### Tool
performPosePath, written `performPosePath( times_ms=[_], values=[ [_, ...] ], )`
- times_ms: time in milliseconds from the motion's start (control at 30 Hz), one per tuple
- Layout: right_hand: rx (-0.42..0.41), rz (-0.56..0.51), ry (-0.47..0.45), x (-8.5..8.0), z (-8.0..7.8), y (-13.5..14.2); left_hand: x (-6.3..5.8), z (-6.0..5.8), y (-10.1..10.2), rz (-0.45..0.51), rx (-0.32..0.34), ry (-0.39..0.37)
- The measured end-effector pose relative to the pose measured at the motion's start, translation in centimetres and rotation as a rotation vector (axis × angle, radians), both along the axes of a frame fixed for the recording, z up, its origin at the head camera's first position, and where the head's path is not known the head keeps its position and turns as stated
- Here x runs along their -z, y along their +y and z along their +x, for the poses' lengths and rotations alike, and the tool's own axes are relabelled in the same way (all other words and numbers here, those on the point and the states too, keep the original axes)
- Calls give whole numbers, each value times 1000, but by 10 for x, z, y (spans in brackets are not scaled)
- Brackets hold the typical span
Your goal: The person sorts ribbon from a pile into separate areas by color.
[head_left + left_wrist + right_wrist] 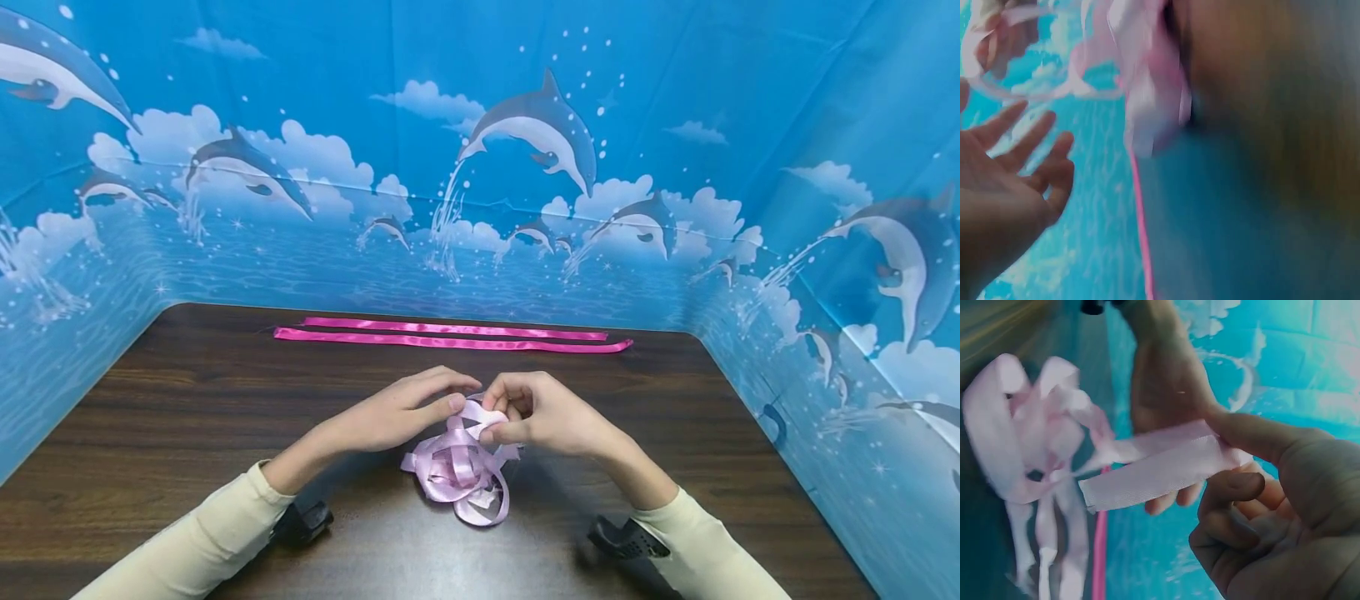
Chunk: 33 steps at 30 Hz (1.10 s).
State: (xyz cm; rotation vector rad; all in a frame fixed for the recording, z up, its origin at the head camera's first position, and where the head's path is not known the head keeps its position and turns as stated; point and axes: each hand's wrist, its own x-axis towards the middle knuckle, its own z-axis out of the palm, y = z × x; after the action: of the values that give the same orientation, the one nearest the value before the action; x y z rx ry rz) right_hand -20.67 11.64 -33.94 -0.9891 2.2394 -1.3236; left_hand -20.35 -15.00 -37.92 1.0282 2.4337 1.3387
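A tangled heap of pale pink satin ribbon (pixel 457 467) lies on the table between both hands. My right hand (pixel 551 417) pinches one length of the ribbon between thumb and fingers, lifting it from the pile. In the right wrist view a cut ribbon end (pixel 1154 481) sticks out from that pinch. My left hand (pixel 401 408) hovers at the heap's upper left, its fingers loosely bent. The left wrist view shows the fingers of this hand (pixel 1016 169) spread and holding nothing, below a blurred ribbon loop (pixel 1079 81).
Two bright pink ribbon strips (pixel 450 335) lie straight, side by side, along the back of the dark wooden table (pixel 187 400). A blue dolphin-print cloth (pixel 480 250) walls the table at the back and sides. Black wrist cameras (pixel 628 537) sit under both forearms.
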Motion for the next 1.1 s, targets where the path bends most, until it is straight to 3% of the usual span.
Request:
performPosePath(
  times_ms=[133,233,367,600,700,933,1100],
  values=[
    [-36,-37,8,-14,6,5,-4,6,8,127,116,-143],
    [-21,-38,6,-22,6,12,-9,7,5,184,134,-191],
    [10,-18,2,-30,3,24,-19,6,-7,217,126,-185],
    [-4,21,-27,-45,-5,54,-44,2,-35,221,115,-86],
    [-4,3,-39,-50,-11,68,-55,0,-48,233,122,-78],
    [46,-98,-76,-51,-30,103,-74,-2,-80,224,0,-72],
    [133,-125,-66,-42,-46,125,-82,-6,-102,237,-42,-50]
  ],
)
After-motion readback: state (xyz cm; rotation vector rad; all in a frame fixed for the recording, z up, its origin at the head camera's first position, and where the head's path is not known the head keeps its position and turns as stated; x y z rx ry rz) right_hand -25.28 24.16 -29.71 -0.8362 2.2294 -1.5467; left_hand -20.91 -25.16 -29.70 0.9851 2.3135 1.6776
